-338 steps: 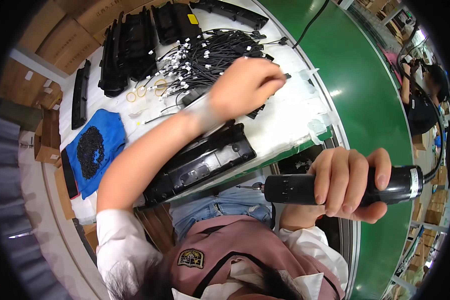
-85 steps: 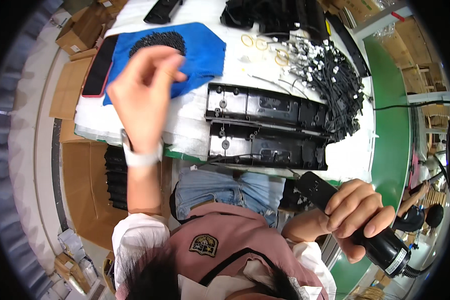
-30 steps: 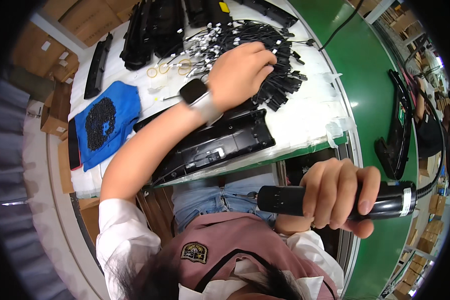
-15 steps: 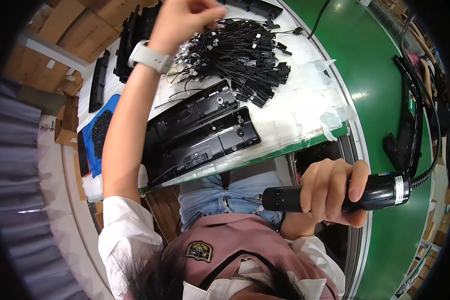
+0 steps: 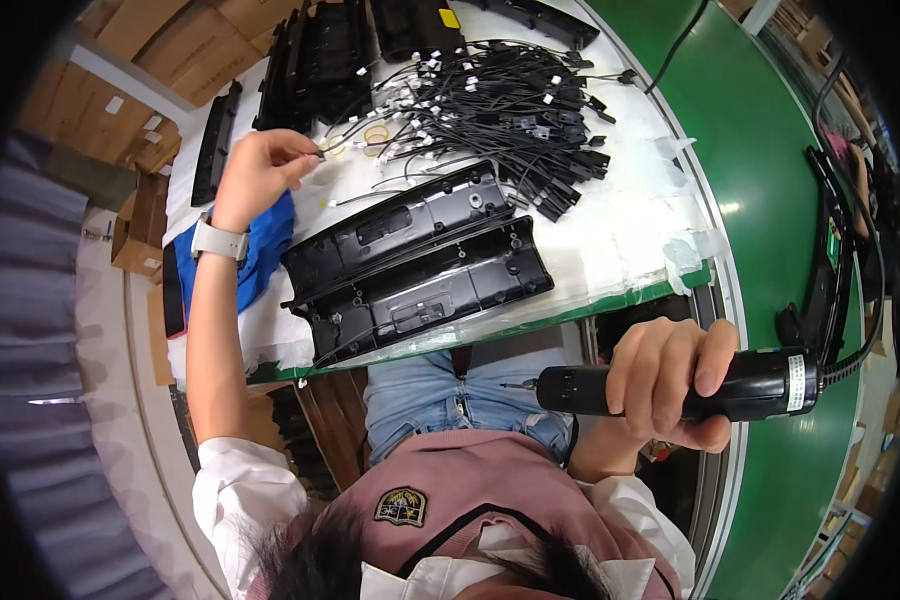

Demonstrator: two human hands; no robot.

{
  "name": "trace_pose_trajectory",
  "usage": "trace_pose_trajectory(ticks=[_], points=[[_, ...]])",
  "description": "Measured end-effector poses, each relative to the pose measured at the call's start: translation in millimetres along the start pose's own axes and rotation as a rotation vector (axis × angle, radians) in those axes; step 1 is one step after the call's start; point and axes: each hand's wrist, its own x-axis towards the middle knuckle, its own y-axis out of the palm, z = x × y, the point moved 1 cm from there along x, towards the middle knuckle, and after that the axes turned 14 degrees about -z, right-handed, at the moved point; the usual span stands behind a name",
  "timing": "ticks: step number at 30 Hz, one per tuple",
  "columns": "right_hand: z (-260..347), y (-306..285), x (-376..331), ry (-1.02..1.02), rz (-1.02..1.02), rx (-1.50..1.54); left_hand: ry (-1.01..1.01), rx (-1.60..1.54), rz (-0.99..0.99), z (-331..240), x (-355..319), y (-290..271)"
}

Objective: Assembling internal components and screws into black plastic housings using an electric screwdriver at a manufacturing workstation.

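Observation:
My right hand is wrapped around a black electric screwdriver, whose bit points left above my lap. A cord runs from its rear end. Over the left of the table, my left hand is closed in a pinch; something thin and dark shows at the fingertips, too small to make out. Just below that hand lies a blue cloth or bag, partly behind my wrist. Two long black plastic housings, a far one and a near one, lie side by side with their hollow insides up.
A heap of black cables with white connectors covers the table's far middle. More black housings stand at the back left, one bearing a yellow label. Tape rings lie near the cables. A green belt surface runs along the right.
My left hand has come down and left from the far side of the cable heap to beside the blue cloth. My right hand keeps holding the screwdriver in nearly the same place.

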Motion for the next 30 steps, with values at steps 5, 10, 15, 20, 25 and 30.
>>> trace_pose_trajectory(ticks=[5, 10, 15, 20, 25, 30], points=[[-10, 4, 0, 0.059, 0.047, 0.040, 0.001, -0.104, 0.124, 6, -7, 8], [-11, 11, 1, 0.101, 0.067, 0.008, -0.150, -1.110, -0.115, 3, 4, 16], [-15, 16, 4, 0.105, 0.093, -0.014, -0.110, -0.426, -0.017, 12, 3, 32], [-24, 19, 9, 0.152, 0.099, -0.019, -0.129, -0.804, -0.155, 3, 16, 14], [-31, 26, 13, 0.149, 0.100, -0.016, -0.059, -0.550, -0.177, -16, 58, 10], [-28, 24, 13, 0.104, 0.102, -0.029, 0.044, -0.845, -0.205, -53, 85, -1]])
